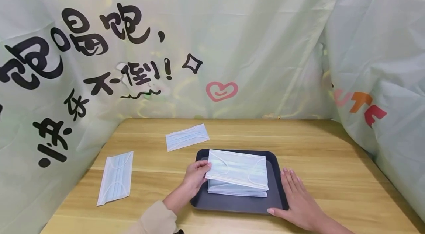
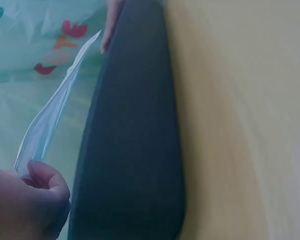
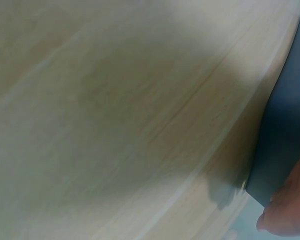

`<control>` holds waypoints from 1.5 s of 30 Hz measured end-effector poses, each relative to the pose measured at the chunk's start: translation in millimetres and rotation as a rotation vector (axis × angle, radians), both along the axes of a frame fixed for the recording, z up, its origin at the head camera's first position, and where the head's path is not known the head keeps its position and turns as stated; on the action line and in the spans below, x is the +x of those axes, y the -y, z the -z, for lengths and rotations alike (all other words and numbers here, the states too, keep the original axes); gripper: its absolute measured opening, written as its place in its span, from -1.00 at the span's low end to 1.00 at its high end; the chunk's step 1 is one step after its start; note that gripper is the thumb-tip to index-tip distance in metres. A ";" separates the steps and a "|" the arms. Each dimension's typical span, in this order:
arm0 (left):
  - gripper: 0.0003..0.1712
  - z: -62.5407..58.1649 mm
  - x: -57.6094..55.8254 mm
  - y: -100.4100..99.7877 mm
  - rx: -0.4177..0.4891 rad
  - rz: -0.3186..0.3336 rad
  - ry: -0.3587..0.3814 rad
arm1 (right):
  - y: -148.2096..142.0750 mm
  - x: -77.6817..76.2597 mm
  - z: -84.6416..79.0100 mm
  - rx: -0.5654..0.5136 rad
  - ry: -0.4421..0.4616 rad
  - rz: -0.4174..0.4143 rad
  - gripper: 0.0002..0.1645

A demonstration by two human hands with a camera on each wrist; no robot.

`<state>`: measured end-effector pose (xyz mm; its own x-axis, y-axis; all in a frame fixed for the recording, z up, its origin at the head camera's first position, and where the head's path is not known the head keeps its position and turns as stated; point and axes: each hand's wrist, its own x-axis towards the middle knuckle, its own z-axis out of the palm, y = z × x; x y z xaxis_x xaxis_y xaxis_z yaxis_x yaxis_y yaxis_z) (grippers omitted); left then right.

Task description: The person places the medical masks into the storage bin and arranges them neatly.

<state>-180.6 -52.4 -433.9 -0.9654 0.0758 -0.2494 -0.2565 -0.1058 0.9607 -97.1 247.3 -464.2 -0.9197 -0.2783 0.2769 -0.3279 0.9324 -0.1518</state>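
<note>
Pale-blue pleated mask (image 1: 237, 167) pinched in left grip (image 1: 196, 177); right grip (image 1: 300, 200) straight-fingered against dark round-cornered tray (image 1: 237, 205).

Matt tray (image 1: 232, 203), wood-grained table (image 1: 318, 149)

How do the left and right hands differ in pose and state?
The left hand pinches a mask by its left edge; the right hand holds no mask. The left hand's thumb and fingers are bent; the right hand's fingers extend straight along the tray's right side. A pale sleeve shows behind the left hand, only bare forearm behind the right hand. Both are bare.
</note>
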 end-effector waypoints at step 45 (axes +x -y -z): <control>-0.65 -15.3 14.5 13.8 -0.762 0.198 -0.480 | 0.7 -0.9 -2.9 -0.018 0.073 0.019 0.33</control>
